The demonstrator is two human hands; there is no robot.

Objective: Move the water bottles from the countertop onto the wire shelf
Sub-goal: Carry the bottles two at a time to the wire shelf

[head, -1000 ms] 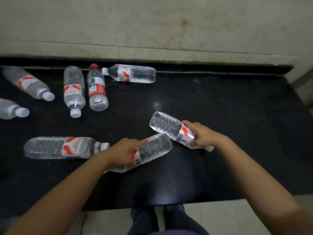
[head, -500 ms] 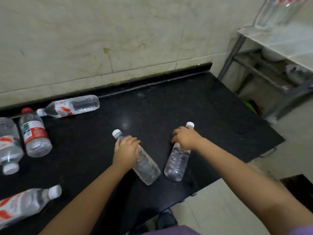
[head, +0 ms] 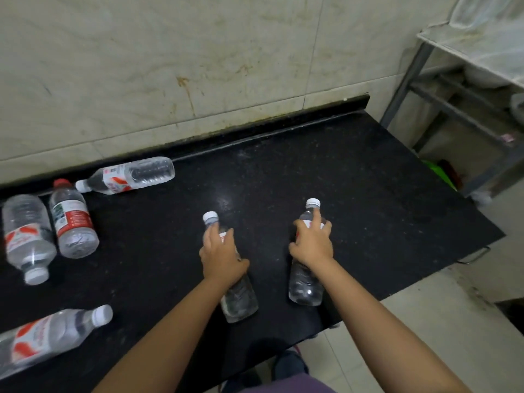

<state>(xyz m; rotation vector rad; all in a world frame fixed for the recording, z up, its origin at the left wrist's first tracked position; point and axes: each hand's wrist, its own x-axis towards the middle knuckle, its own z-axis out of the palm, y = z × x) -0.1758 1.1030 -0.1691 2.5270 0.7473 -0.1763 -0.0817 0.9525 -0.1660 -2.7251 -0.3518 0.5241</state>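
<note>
Bottles lie scattered over the left of the black counter (head: 354,171), a speckled, glossy slab set against a stained pale tiled wall (head: 170,66). At the near left edge one bottle (head: 48,337) lies on its side with a red-and-white label, its white cap pointing right. Behind it a second bottle (head: 27,238) lies with its cap toward me, and just beside it a red-capped bottle (head: 73,219) carries a red and green label; the print is too small to read. By the wall a fourth bottle (head: 127,175) lies lengthwise, cap to the left.

Toward the middle, the left hand (head: 221,256) is wrapped around the upper part of a clear bottle (head: 239,300), fingers closed over its label, white cap showing above them. Just to the right, the right hand (head: 312,245) grips another bottle (head: 306,285) the same way, near its shoulder. Whether either one is off the slab, I cannot tell.

Beyond the counter's right end stands a grey metal shelf (head: 419,58), well apart from both hands, its top tier covered with something pale and blurred. A light tiled floor (head: 425,321) runs below.
</note>
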